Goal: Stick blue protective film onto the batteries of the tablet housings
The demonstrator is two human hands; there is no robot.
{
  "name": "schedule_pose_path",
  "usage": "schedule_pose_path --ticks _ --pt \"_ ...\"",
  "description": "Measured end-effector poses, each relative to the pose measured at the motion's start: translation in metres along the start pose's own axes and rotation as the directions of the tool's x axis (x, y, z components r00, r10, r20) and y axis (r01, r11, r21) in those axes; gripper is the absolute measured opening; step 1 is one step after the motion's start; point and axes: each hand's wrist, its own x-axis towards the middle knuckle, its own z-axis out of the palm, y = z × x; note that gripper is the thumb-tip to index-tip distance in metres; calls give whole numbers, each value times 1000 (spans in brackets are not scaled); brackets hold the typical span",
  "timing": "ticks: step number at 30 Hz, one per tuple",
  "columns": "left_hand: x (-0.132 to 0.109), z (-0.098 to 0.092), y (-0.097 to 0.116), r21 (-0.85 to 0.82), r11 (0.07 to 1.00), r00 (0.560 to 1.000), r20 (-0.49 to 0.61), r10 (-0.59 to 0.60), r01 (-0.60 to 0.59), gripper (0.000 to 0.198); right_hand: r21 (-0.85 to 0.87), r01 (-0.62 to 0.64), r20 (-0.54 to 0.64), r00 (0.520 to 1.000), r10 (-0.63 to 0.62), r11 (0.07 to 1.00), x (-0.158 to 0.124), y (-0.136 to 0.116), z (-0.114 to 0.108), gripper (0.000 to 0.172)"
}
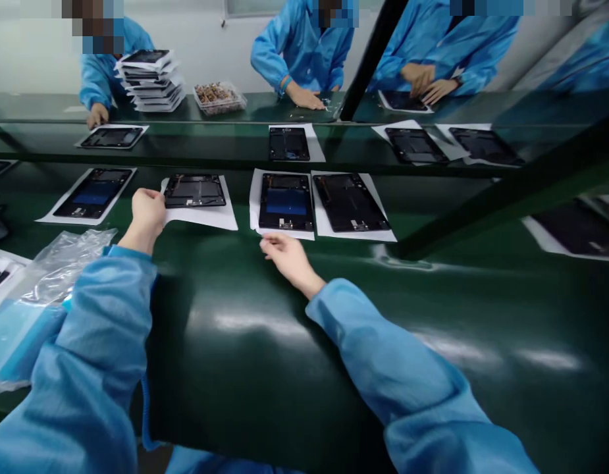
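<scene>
My left hand (147, 216) is closed on the left edge of a white paper sheet (205, 216) that carries a black tablet back shell (195, 191) on the green conveyor belt (264, 329). My right hand (287, 255) lies just below a second sheet with a tablet shell showing a blue panel (286, 201); its fingers are curled at the sheet's near edge, and whether they pinch the paper I cannot tell. A third shell (350, 202) lies on paper to the right of it.
Another shell on paper (93, 193) lies left. Clear plastic bags (62, 263) sit at my left. Across the belt, people in blue coats work on shells; a stack of shells (150, 80) and a tray of small parts (219, 97) stand there. A dark frame bar (506, 191) crosses the right.
</scene>
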Motion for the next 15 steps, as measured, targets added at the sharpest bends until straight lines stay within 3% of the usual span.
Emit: schedule_pose_path --ticks 2,4,7,10,12,13,15 --pt "-37 -15 1 -77 984 987 -23 -162 160 44 133 1 94 996 -13 991 -22 -18 19 48" --pt "-92 -27 -3 -133 961 969 -14 -248 244 43 246 -9 169 985 -34 969 -41 -33 29 64" --pt "-195 -37 -14 -183 945 962 18 -274 273 36 362 -50 252 967 -46 931 -73 -46 27 74" --pt "-289 -42 -19 -201 954 970 146 -196 223 33 418 -123 313 950 -16 900 -114 -43 14 64" --pt "-321 -47 -19 -174 971 967 224 -123 164 33 429 -172 345 939 15 887 -141 -33 1 51" --pt "-325 -51 -19 -145 981 967 237 -94 131 33 429 -193 353 935 33 882 -153 -27 -7 48" --pt "-311 -64 -24 -52 996 978 199 -65 76 30 414 -229 356 931 75 881 -171 -15 -22 46"
